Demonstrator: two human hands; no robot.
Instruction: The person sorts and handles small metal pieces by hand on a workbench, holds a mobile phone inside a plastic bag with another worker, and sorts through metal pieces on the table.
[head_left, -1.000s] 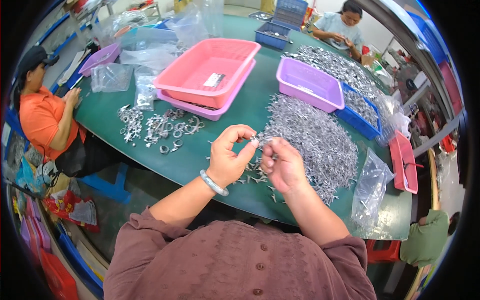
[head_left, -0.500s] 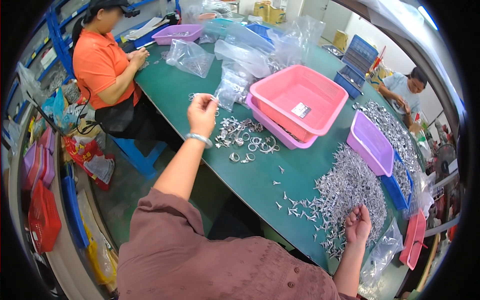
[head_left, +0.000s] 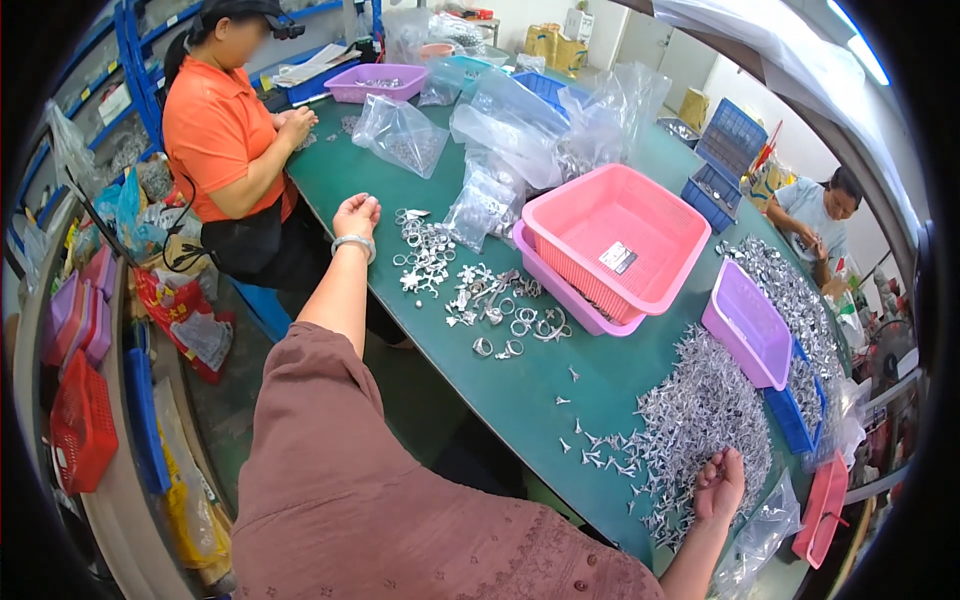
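Note:
My left hand [head_left: 357, 217] is over the table's left edge with its fingers curled together; whether something small sits in them is hidden. Just to its right lies a group of silver rings [head_left: 428, 255], with more small metal pieces [head_left: 490, 292] closer to the table's middle. My right hand [head_left: 720, 485] rests, fingers curled in, against the near side of a large heap of small forked metal parts [head_left: 700, 400]. What it holds, if anything, I cannot make out. Several loose forked parts [head_left: 597, 450] lie left of the heap.
A pink basket [head_left: 620, 240] sits on a purple basket [head_left: 575, 290] mid-table. A purple tray [head_left: 748, 325] leans over a blue tray [head_left: 797, 415]. Clear plastic bags [head_left: 400, 135] lie behind. A person in orange [head_left: 215, 140] stands left; another person [head_left: 815, 215] works at far right.
My left hand has moved left and toward the table's edge, uncovering the group of rings. The view has shifted slightly. My right hand stays beside the heap.

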